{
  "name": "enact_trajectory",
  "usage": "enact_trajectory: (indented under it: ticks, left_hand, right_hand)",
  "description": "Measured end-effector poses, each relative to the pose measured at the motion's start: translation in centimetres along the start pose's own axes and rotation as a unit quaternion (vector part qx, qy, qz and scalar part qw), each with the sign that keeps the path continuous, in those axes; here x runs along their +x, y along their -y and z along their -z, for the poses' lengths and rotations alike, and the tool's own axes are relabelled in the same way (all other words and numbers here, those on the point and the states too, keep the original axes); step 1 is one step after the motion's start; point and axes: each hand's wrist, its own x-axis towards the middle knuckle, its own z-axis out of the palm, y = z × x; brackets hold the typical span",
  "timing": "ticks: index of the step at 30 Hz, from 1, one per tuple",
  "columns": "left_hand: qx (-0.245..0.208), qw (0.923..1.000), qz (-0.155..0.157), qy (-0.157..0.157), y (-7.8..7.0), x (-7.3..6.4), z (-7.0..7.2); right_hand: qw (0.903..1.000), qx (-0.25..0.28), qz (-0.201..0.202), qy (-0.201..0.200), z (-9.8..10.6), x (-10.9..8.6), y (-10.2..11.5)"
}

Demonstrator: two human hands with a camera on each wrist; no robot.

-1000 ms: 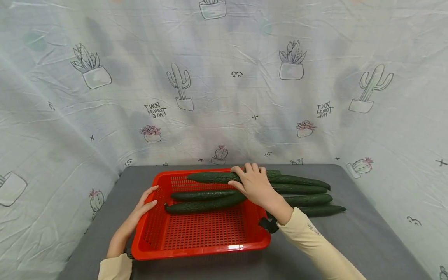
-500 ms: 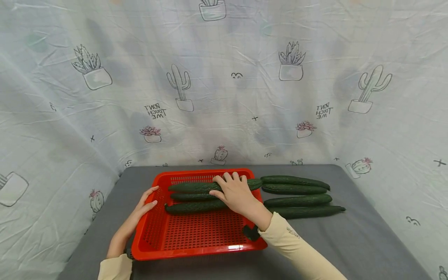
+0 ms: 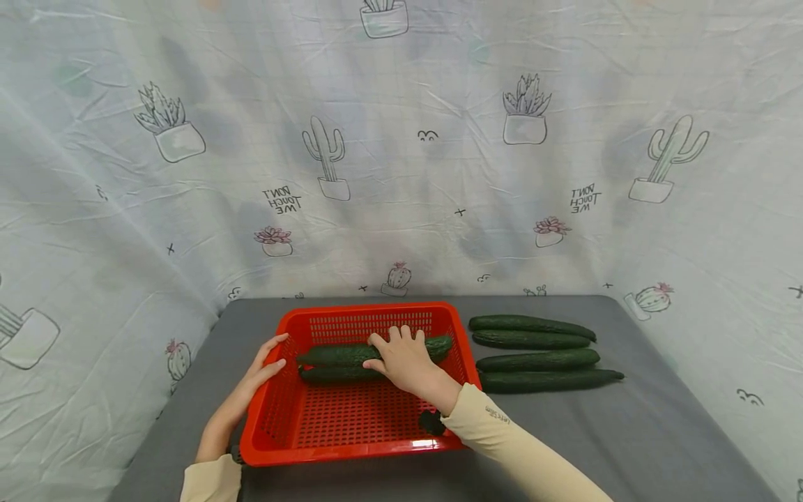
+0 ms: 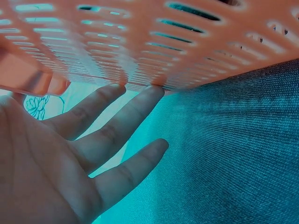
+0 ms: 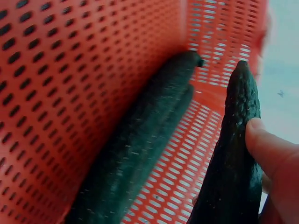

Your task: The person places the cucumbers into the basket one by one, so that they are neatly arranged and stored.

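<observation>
In the head view my right hand grips a dark green cucumber low inside the red plastic basket. In the right wrist view the thumb presses along the side of this held cucumber, which is apart from two others lying together against the basket wall, the nearer cucumber partly covering its neighbour. My left hand rests at the basket's left rim, two fingertips over the edge. From the left wrist, its other fingers show nearly straight, tips at the slotted outer wall.
Several more cucumbers lie side by side on the grey cloth-covered table, right of the basket. A pale curtain printed with cacti surrounds the table at the back and sides.
My right hand has carried the cucumber left, toward me and down, from over the basket's far right rim into the basket beside the others. The left hand stays at the rim.
</observation>
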Motion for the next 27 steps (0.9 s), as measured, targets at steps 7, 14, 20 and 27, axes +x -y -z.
enact_trajectory:
  ticks: [7, 14, 20, 27]
  left_hand:
    - [0.007, 1.0000, 0.005, 0.000, 0.1, 0.0, -0.1]
    - [0.016, 0.9999, 0.000, -0.002, 0.1, 0.0, 0.0]
    - [0.012, 0.9999, 0.003, -0.003, 0.0, 0.0, -0.1]
    - [-0.009, 0.9999, 0.006, 0.002, 0.1, 0.0, 0.0]
  right_hand:
    - [0.9995, -0.014, 0.007, 0.029, -1.2, 0.4, 0.5]
    - [0.9985, -0.012, 0.012, 0.052, -2.5, 1.0, 0.6]
    - [0.9984, -0.018, 0.032, 0.043, -3.2, 1.1, 0.3]
    - [0.9965, -0.055, 0.038, 0.051, -3.5, 1.3, -0.2]
